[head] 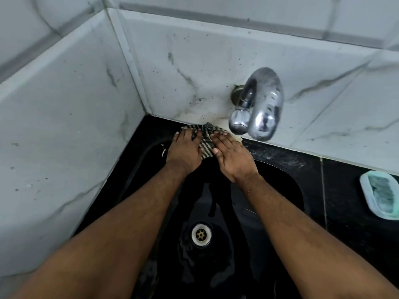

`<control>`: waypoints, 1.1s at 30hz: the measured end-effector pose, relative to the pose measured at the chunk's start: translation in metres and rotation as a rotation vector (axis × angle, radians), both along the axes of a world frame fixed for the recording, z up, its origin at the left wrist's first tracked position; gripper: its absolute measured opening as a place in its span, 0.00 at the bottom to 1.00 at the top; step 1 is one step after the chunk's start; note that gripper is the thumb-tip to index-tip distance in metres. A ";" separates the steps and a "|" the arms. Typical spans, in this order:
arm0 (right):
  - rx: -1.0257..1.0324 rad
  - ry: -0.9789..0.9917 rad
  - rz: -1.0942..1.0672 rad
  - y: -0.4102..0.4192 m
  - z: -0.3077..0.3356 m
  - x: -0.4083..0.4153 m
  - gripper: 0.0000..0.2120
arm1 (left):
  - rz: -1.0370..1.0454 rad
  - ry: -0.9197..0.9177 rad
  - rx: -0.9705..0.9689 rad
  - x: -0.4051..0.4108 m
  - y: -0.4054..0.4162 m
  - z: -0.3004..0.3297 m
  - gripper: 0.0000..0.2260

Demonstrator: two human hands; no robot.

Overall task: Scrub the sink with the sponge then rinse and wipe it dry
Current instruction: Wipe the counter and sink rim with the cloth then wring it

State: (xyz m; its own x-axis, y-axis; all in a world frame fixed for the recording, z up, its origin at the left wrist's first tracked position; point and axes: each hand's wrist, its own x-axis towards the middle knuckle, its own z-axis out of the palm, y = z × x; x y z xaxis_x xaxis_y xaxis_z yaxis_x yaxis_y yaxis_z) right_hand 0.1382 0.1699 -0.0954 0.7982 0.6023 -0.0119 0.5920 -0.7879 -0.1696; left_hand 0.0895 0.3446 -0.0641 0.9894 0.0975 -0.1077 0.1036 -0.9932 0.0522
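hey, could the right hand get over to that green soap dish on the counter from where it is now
Probably yes. The right hand lies flat on the striped cloth at the sink's back rim, and the soap dish sits on the black counter to its right, with nothing between them.

I can read no text, label, brand, number or sign anywhere in my view of this moment.

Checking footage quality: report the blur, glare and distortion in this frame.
Head view: wide-angle bending bows the wall tiles; the tap is smeared and carries bright glare spots; the black sink swallows detail, showing only wet sheen; both hands and the striped cloth stay fairly sharp.
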 end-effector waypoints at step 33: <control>-0.162 0.105 -0.724 -0.258 0.039 -0.142 0.27 | -0.489 0.093 -0.093 -0.031 -0.285 -0.003 0.27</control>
State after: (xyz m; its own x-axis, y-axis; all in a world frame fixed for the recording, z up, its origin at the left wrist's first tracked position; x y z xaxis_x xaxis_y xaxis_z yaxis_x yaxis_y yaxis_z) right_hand -0.0037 -0.0883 -0.0561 0.9841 -0.0890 -0.1537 -0.0970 -0.9943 -0.0450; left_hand 0.0588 0.0601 -0.0674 0.9027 -0.3892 -0.1834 -0.3643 -0.9182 0.1554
